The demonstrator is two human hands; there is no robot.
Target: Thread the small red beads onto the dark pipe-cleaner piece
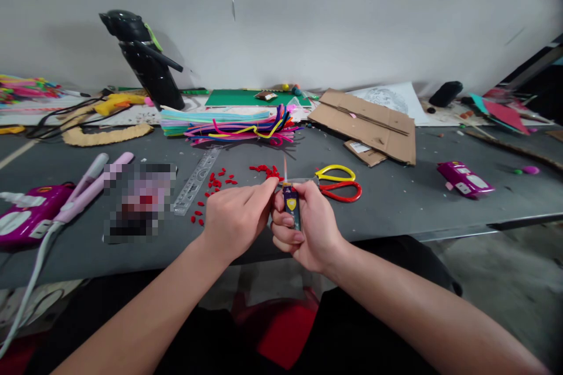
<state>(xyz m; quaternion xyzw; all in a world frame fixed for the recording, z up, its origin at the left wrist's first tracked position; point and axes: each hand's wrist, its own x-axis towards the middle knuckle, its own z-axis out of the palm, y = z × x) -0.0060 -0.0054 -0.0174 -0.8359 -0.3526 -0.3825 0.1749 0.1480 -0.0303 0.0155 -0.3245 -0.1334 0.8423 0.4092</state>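
Observation:
My right hand [310,222] is wrapped round a dark lighter [292,205] with a yellow emblem, and a small flame [285,169] rises from its top. Close beside it on the left, my left hand [237,214] is closed, its fingertips near the flame; whatever it pinches is too small or hidden to name. Behind the hands lies a group of small red pieces [266,171], with more red pieces [213,178] scattered to the left. Scissors [336,174] with one yellow and one red handle rest just right of the lighter, their blades partly hidden.
A clear ruler [196,183], a pink hair straightener [92,187] and a purple power strip [33,214] lie left. Behind are colourful pipe cleaners [233,126], a black flask [152,64] and cardboard [365,123]. Another purple device [465,179] sits right.

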